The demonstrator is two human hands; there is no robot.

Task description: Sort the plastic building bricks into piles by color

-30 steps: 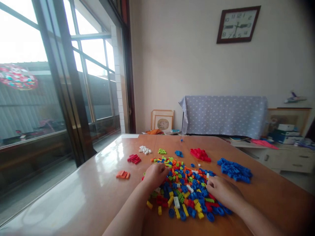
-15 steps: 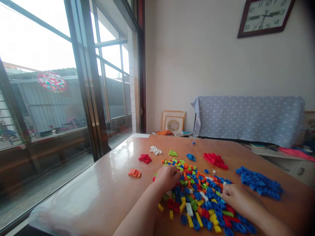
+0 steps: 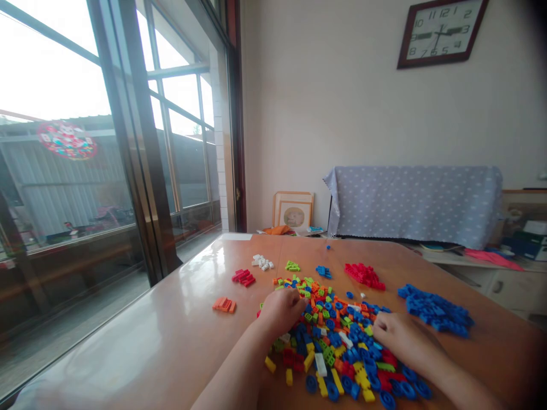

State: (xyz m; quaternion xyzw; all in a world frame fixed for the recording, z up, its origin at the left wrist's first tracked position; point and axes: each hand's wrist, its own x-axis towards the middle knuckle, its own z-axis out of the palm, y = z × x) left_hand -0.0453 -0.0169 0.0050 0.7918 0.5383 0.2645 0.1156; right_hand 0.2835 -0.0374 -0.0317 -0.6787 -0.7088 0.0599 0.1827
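Observation:
A mixed pile of toy building bricks (image 3: 333, 336) in blue, yellow, orange, green, red and white lies on the wooden table (image 3: 179, 341). My left hand (image 3: 282, 310) is closed over the pile's left upper part, its fingertips hidden against the bricks. At the pile's right side, my right hand (image 3: 391, 329) has its fingers curled together. Whatever either hand may hold is hidden. Close to my right hand, blue bricks and a small white piece (image 3: 363, 295) lie on the tabletop.
Sorted groups surround the pile: orange bricks (image 3: 224, 305), dark pink bricks (image 3: 244, 277), white bricks (image 3: 262, 262), green bricks (image 3: 293, 266), small blue bricks (image 3: 323, 272), red bricks (image 3: 364, 275) and a large blue group (image 3: 436, 309). A glass window (image 3: 64, 188) borders the left side.
The whole view has shifted, so the scene sits further left. Both hands stay at the pile, fingers still closed. A white bit seen by my right fingertips earlier no longer shows.

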